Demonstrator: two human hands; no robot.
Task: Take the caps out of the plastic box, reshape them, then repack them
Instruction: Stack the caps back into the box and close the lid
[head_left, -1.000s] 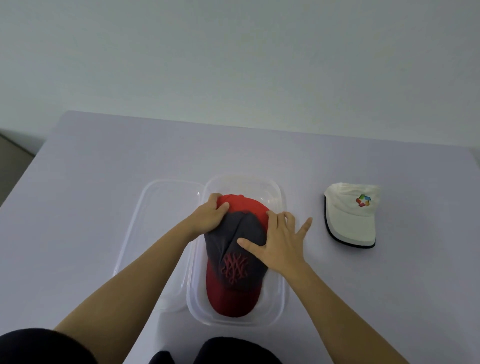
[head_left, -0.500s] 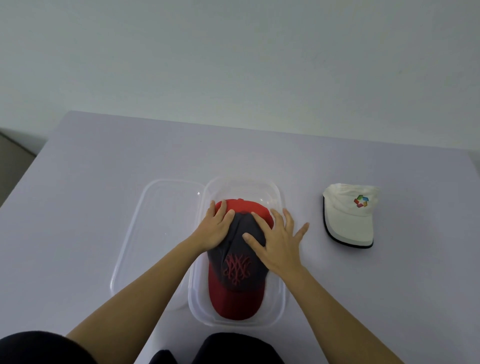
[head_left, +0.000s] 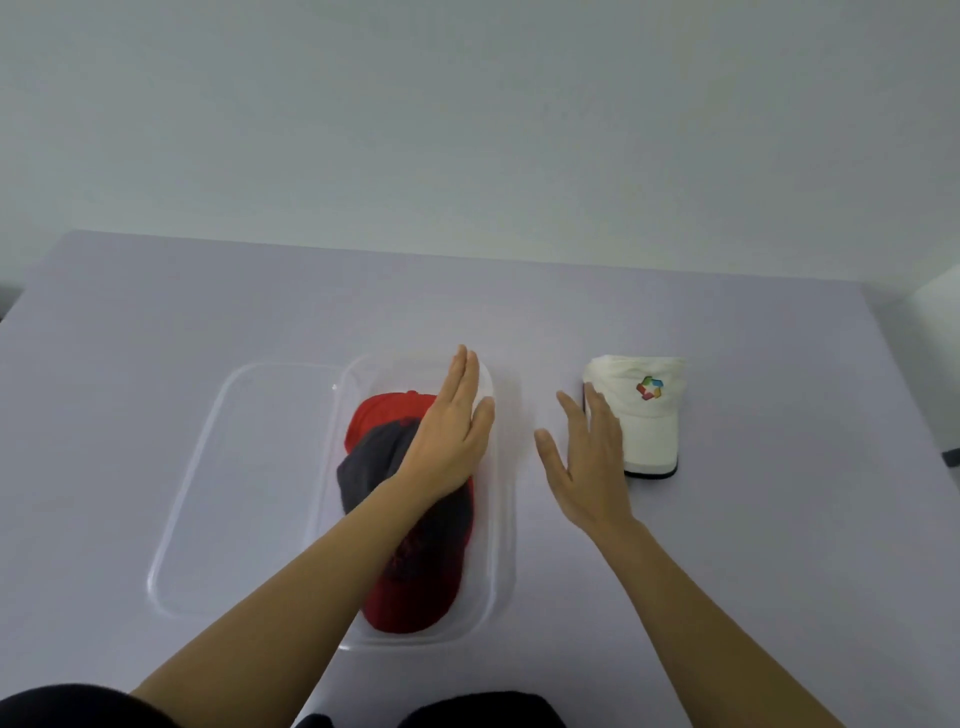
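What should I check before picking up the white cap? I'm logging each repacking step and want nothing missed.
1. Red cap lies inside the box: ok.
2. Both hands empty: ok; left hand and right hand are open, fingers spread.
3. White cap within reach: ok; the right hand is beside it, fingertips at its left edge.
4. White cap already reshaped: cannot tell; it lies flat, brim toward the person.
5. Room in the box for a second cap: cannot tell; the red cap fills most of the floor.
6. Lid out of the way: ok; it lies left of the box.
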